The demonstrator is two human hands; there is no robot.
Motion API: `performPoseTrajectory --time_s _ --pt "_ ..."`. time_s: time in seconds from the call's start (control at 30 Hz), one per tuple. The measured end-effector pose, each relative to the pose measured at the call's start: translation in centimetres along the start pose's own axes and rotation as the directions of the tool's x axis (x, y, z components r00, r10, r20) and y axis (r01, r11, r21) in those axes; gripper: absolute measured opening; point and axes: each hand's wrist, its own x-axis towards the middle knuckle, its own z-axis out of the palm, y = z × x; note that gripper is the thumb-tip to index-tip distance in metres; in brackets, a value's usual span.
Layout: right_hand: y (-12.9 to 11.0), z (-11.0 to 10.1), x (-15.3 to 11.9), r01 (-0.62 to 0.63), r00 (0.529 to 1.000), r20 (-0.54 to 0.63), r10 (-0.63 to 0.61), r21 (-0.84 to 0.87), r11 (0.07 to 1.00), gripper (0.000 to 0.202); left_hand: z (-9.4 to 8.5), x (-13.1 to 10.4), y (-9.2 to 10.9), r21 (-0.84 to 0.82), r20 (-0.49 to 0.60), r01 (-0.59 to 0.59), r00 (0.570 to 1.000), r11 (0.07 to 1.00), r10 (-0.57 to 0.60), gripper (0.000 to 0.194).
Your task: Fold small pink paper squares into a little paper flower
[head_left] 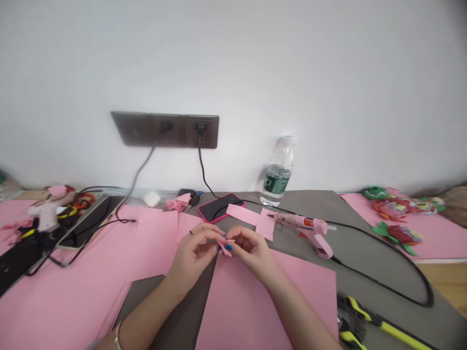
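Between my two hands is a small folded piece of pink paper (225, 247), pinched above a large pink sheet (251, 301). My left hand (193, 253) has its thumb and fingertips closed on the paper's left side. From the other side, my right hand (251, 248) grips the same piece between thumb and bent fingers. Part of the paper is hidden behind the fingertips. Just beyond the hands lie a phone with a pink edge (221, 208) and cut pink paper strips (243, 214). A pink glue gun (308, 228) rests to the right, its nozzle near the strips.
A water bottle (278, 175) leans against the wall. Yellow-and-black pliers (365, 323) lie at front right. Paper flowers (397, 233) sit on pink paper at far right. Pink sheets (73, 291), a tablet-like device (91, 221) and another glue gun (45, 214) occupy the left. Black cables cross the table.
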Motion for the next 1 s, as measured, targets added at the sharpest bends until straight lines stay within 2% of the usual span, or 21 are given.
performPoseTrajectory --time_s 0.13,0.27,0.37,0.5,0.83,0.93,1.0 --pt "0.3 0.1 0.0 0.053 0.998 -0.016 -0.053 -0.047 0.998 0.023 0.1 0.0 -0.1 -0.062 -0.051 0.047 0.997 0.997 -0.050 0.018" --pt "0.6 0.3 0.0 0.124 0.991 -0.035 -0.128 -0.104 0.987 0.022 0.3 0.2 0.2 -0.092 -0.032 0.236 0.970 0.967 -0.240 0.017" --pt "0.8 0.3 0.0 0.138 0.987 -0.057 -0.150 -0.175 0.975 0.022 0.4 0.4 0.5 -0.017 -0.002 0.329 0.944 0.944 -0.329 0.016" --pt "1.0 0.1 0.0 0.106 0.989 -0.085 -0.123 -0.179 0.978 0.022 0.4 0.4 0.5 -0.001 0.014 0.322 0.947 0.947 -0.322 0.011" --pt "0.1 -0.1 0.1 -0.022 0.999 -0.035 0.021 -0.039 0.999 0.030 0.3 0.4 1.1 -0.035 0.069 0.342 0.938 0.939 -0.339 0.016" --pt "0.1 -0.1 0.1 -0.026 1.000 -0.008 0.026 -0.027 0.999 0.028 0.3 0.4 1.0 -0.069 0.083 0.340 0.939 0.938 -0.334 0.022" --pt "0.1 -0.1 0.0 0.002 0.999 -0.033 -0.003 -0.037 0.999 0.026 0.2 0.5 0.8 -0.069 0.082 0.336 0.940 0.939 -0.330 0.025"
